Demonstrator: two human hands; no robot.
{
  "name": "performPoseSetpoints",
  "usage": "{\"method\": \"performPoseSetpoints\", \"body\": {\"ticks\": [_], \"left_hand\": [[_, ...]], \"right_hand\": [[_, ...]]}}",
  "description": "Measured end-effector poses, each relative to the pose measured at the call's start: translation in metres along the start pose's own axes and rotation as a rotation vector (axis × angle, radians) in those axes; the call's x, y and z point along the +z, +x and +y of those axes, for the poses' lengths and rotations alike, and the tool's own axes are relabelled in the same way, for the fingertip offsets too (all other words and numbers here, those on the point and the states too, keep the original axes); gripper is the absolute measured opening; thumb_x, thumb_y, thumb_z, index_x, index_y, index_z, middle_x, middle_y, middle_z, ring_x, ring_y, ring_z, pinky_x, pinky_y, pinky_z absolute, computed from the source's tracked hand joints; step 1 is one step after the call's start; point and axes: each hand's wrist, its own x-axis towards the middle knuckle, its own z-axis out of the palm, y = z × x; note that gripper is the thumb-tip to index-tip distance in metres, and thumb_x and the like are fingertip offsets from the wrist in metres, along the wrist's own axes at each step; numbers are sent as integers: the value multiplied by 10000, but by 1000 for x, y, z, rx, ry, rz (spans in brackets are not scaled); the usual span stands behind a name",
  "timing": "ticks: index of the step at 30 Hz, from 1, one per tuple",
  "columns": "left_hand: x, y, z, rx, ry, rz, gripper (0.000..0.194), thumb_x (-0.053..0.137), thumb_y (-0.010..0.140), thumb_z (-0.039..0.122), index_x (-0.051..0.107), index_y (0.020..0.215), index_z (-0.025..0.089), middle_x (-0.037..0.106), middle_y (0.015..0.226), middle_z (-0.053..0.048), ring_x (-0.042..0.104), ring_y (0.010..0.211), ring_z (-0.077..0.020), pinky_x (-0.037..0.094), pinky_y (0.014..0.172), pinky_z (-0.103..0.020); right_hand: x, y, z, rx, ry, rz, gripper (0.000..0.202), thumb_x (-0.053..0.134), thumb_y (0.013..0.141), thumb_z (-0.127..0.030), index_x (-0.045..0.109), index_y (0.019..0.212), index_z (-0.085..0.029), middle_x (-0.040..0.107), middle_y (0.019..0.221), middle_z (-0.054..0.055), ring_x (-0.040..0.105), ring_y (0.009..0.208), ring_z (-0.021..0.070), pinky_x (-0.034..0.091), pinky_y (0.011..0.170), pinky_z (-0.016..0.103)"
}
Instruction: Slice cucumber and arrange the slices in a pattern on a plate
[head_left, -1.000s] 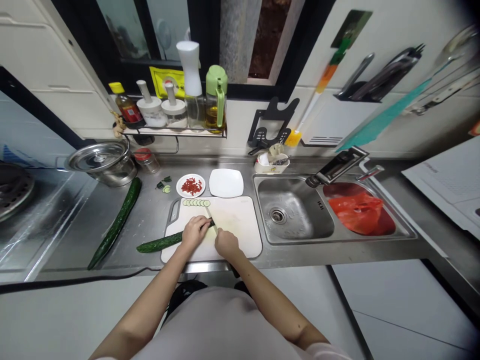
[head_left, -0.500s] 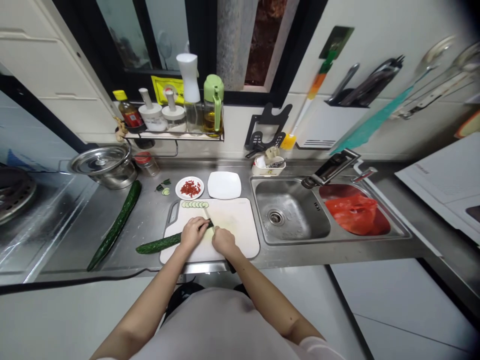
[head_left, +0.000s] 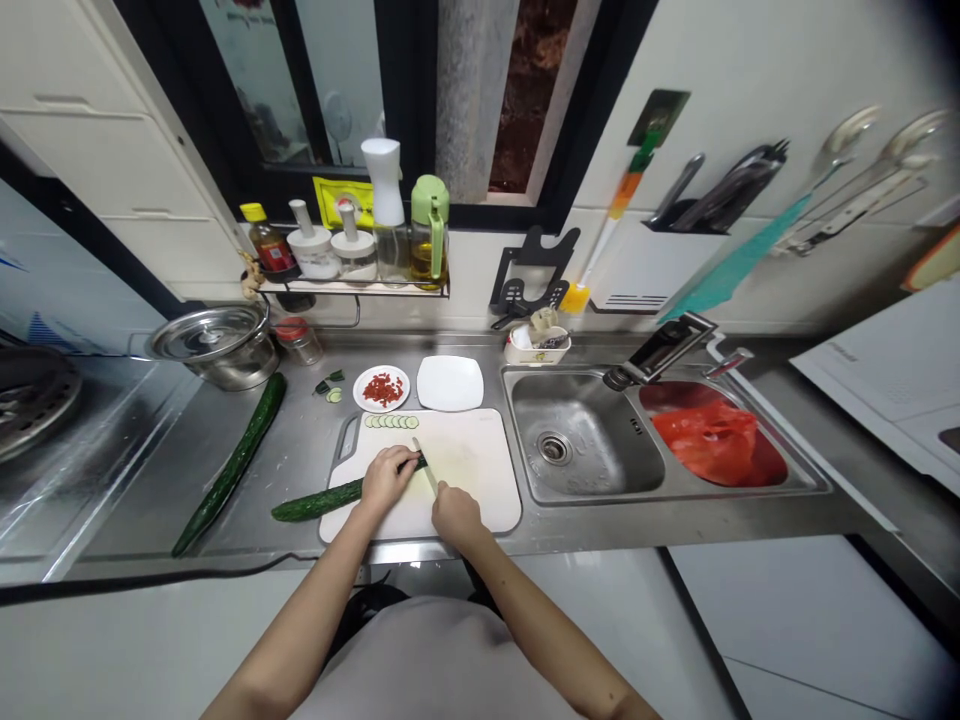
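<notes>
My left hand [head_left: 388, 478] is closed over a dark green cucumber [head_left: 319, 500], which lies across the left edge of the white cutting board [head_left: 480, 470]. The cucumber's cut end sticks out just past my fingers. My right hand [head_left: 456, 514] is wrapped round the handle of a knife [head_left: 426, 467], its blade slanting up and left beside that end. Along the board's upper left lies a row of several overlapping cucumber slices [head_left: 391, 422]. Behind the board stand a small plate [head_left: 361, 396] of chopped red pieces [head_left: 383, 389] and a white square plate [head_left: 450, 383].
A second cucumber [head_left: 231, 465] lies on the steel counter at left, near a lidded pot [head_left: 217, 345] and a red-topped jar [head_left: 300, 342]. At right is a double sink [head_left: 589, 430], with a red plastic bag [head_left: 709, 440] in its right basin. A condiment shelf [head_left: 360, 288] hangs behind.
The knife and my right hand have shifted slightly right, away from my left fingers, so more blade shows. My left hand still holds the cucumber. The whole view has tilted up a little.
</notes>
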Motion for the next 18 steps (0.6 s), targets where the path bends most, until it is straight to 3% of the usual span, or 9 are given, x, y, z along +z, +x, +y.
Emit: {"method": "performPoseSetpoints", "body": {"ticks": [14, 18], "left_hand": [[-7, 2, 10, -7, 33, -39, 228, 495, 887, 316, 706, 945, 250, 704, 957, -41, 624, 929, -214, 482, 844, -357], [-9, 3, 10, -123, -84, 52, 242, 504, 880, 358, 677, 997, 236, 707, 999, -45, 643, 879, -195, 494, 809, -335]], "right_hand": [[-10, -11, 14, -23, 31, 5, 297, 358, 921, -208, 599, 1087, -157, 693, 1018, 129, 652, 967, 233, 456, 754, 310], [-14, -16, 23, 16, -24, 41, 294, 346, 942, -227, 595, 1093, -182, 700, 996, 118, 655, 953, 241, 443, 748, 321]]}}
